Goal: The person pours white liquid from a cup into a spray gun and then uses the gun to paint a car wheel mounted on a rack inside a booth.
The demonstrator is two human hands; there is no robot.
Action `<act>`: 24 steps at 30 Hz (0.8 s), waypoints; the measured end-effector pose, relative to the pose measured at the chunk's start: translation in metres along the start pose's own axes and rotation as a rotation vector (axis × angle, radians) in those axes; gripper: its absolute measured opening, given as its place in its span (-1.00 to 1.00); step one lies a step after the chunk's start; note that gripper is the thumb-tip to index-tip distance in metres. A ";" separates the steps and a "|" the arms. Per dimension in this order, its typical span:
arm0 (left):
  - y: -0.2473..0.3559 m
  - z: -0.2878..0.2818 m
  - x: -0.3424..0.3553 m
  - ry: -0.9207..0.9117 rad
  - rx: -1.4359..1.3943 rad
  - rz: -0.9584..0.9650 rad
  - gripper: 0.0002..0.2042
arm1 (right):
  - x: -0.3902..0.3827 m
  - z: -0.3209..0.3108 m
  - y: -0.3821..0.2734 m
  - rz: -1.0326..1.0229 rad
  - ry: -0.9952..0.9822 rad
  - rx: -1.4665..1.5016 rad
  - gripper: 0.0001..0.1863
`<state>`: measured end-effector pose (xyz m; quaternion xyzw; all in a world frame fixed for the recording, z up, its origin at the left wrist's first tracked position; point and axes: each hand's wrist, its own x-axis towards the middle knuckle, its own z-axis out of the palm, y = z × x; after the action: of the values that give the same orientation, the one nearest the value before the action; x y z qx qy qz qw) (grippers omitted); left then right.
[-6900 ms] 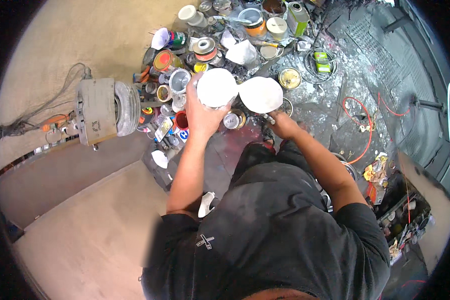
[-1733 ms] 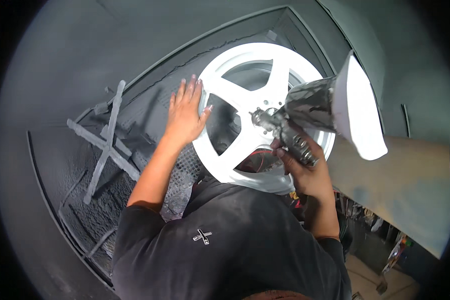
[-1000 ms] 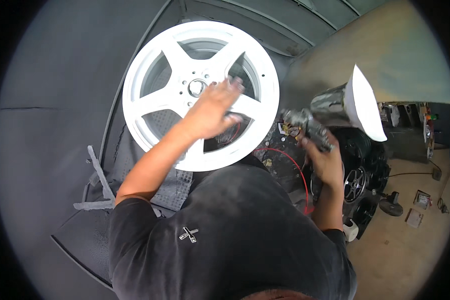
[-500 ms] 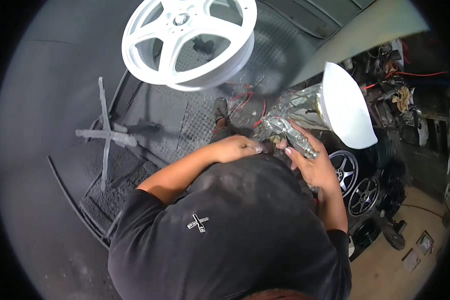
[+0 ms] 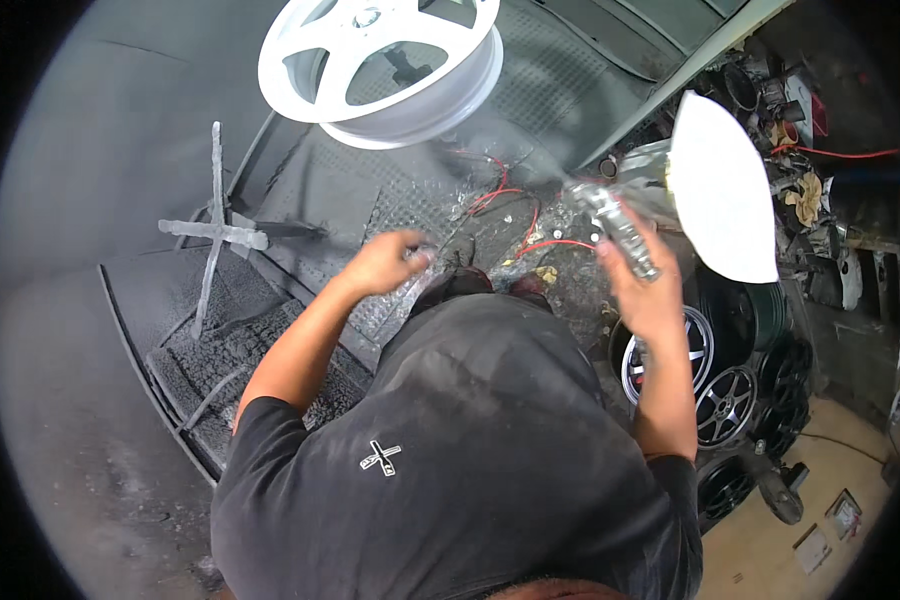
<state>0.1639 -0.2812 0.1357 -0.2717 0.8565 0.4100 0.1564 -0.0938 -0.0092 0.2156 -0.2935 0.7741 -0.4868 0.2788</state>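
I grip the spray gun [image 5: 620, 235] in my right hand [image 5: 650, 295], apart from the white wheel [image 5: 340, 75] ahead, while my left hand [image 5: 382, 265] (a bit blurred) is loosely open over the floor [image 5: 395, 205].

White-outlined, X-shaped emblem [image 5: 380, 459] on the front of a dark shirt [image 5: 470, 385], tiny characters inside its arms too small to read, no readable text elsewhere.

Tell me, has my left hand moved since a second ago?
Yes, back toward you: the left hand, then over the white wheel, is now clear of it.
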 end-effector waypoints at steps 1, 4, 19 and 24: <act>-0.003 -0.009 0.003 0.114 0.004 0.016 -0.61 | 0.004 -0.008 0.006 0.031 0.048 -0.025 -0.48; 0.002 -0.039 0.009 0.443 -0.037 0.088 -0.66 | 0.013 -0.017 -0.004 0.006 0.140 0.032 -0.49; -0.032 -0.112 0.059 0.802 0.446 0.233 -0.58 | -0.008 0.047 -0.022 -0.006 -0.140 0.004 -0.49; -0.036 -0.106 0.056 0.805 0.482 0.251 -0.57 | 0.005 0.023 -0.018 0.027 0.118 -0.041 -0.53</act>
<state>0.1356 -0.4026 0.1511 -0.2593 0.9458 0.0780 -0.1793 -0.0773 -0.0332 0.2224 -0.2596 0.8028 -0.4836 0.2330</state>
